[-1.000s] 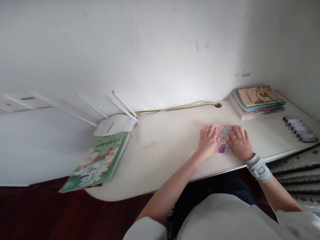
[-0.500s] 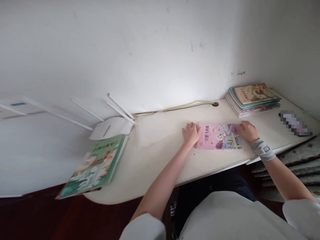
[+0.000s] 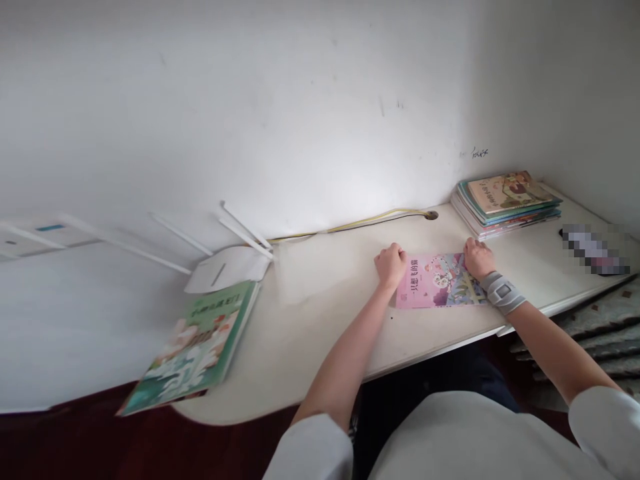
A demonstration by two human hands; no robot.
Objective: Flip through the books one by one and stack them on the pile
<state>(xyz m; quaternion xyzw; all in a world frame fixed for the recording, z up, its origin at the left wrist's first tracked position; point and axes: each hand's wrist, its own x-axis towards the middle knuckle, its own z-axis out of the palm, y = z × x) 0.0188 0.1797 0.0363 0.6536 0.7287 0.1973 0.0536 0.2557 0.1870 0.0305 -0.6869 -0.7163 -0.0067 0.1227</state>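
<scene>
A pink picture book (image 3: 434,281) with a cartoon cover lies on the white desk in front of me. My left hand (image 3: 391,265) is closed at its upper left corner, fingers curled and pressed together. At the upper right corner, my right hand (image 3: 479,259) is closed too and covers part of the cover; a grey band (image 3: 504,293) is wrapped round that wrist. Both hands appear to grip the book by its edges, though the fingertips are hidden.
A stack of several books (image 3: 510,200) stands at the back right, near a blurred-out phone-like object (image 3: 595,250). On the left are a white router (image 3: 225,267) with antennas and green books (image 3: 200,347) overhanging the desk (image 3: 310,333). A cable (image 3: 350,225) runs along the wall.
My right hand has moved left and further over the book's upper right corner. My left hand's fingers have curled in tighter. The view has shifted slightly.
</scene>
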